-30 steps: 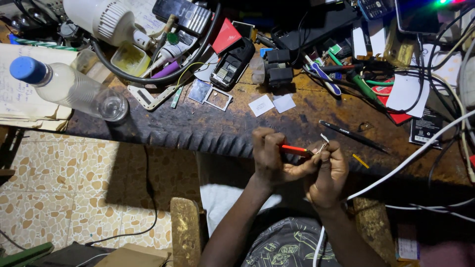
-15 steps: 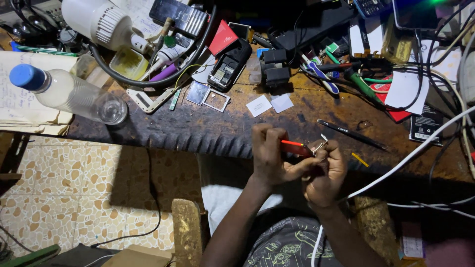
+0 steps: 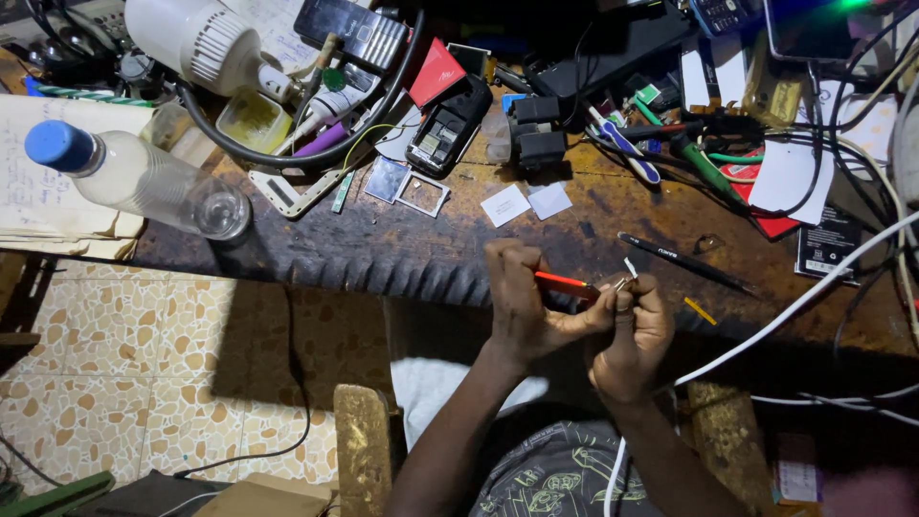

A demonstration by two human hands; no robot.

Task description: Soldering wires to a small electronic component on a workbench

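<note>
The left hand (image 3: 522, 297) was curled shut around a red tool (image 3: 565, 283), thumb stretched toward the other hand; the tool's long axis ran nearly level, left to right, dipping slightly, its tip pointing right at a small metal part (image 3: 622, 284); the right hand (image 3: 634, 330) pinched that part between closed fingertips, just past the bench (image 3: 383, 249) edge, over the person's lap; the 2 hands touched at the thumbs. What the part was could not be told; it was too small.

On the bench lay 1 black pen-like tool (image 3: 684, 260), long axis slanting down to the right, near the hands but apart from them; 2 white paper squares (image 3: 525, 203) lay side by side above the left hand; 1 clear bottle (image 3: 134, 175) with a blue cap lay on its side at the left, cap pointing up-left; 1 open black phone (image 3: 447, 126) sat further back; 1 white cable (image 3: 795, 302) crossed from the right toward the right wrist.
</note>
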